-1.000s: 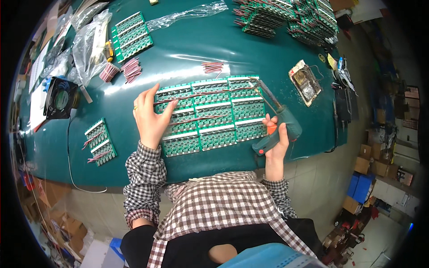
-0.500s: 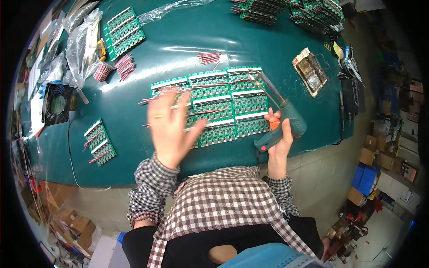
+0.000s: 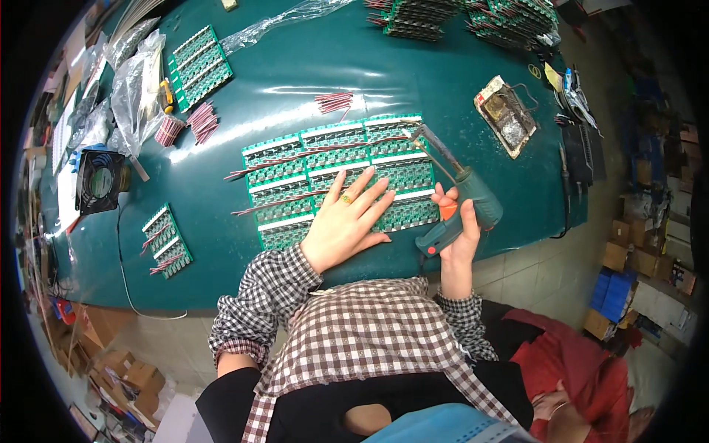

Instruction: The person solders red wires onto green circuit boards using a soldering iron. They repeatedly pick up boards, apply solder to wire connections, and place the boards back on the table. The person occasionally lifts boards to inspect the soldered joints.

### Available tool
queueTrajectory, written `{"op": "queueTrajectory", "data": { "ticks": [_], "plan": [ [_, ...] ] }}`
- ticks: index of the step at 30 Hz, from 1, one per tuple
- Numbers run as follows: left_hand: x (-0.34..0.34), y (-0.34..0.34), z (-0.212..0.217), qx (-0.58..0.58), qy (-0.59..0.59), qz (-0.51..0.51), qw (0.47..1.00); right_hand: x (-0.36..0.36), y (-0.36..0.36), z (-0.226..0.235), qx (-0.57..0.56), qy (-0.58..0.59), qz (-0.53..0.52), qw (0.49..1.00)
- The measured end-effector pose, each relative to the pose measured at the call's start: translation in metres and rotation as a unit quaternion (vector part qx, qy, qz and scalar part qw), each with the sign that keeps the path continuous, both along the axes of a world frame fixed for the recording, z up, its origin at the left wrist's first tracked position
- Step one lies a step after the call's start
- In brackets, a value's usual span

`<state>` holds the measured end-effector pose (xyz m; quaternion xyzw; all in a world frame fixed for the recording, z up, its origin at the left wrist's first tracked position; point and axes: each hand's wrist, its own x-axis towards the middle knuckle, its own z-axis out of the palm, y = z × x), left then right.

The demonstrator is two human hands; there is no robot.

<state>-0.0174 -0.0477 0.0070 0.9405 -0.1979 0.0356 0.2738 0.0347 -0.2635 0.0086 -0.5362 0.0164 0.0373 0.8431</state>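
Observation:
Several green circuit board panels (image 3: 336, 139) lie in a block on the table before me, with dark red wires (image 3: 292, 156) across them in two rows. My left hand (image 3: 346, 221) rests on the near middle of the boards, fingers spread and holding nothing. To the right, my right hand (image 3: 459, 247) is wrapped round the handle of a green soldering gun (image 3: 480, 198), a finger by its orange trigger. The gun's metal tip reaches to the far right corner of the boards; whether it touches them I cannot tell.
Cut wire bundles (image 3: 334, 102) lie beyond the boards. A worn solder tray (image 3: 508, 118) sits at right. At left are a black fan (image 3: 100, 181), a small board (image 3: 167, 240) and plastic bags (image 3: 136, 88). Board stacks (image 3: 513, 26) stand far right. A person in red (image 3: 576, 376) is behind at right.
My left hand has moved right and down from the left part of the boards, uncovering the wires there. The soldering gun stays in my right hand. A person in red has come into view.

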Motion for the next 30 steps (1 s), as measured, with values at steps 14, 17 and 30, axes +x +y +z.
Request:
{"op": "queueTrajectory", "data": {
  "ticks": [14, 17, 30],
  "plan": [
    [0.033, -0.025, 0.077, -0.751, 0.224, 0.161, 0.600, -0.034, -0.017, 0.057, 0.032, 0.010, 0.079, 0.996],
    [0.037, -0.029, 0.080, -0.782, 0.221, 0.161, 0.560, -0.035, -0.013, 0.056, 0.033, 0.014, 0.076, 0.996],
    [0.049, -0.032, 0.067, -0.834, 0.238, 0.168, 0.469, -0.034, -0.009, 0.048, 0.015, 0.027, 0.063, 0.998]
  ]
}}
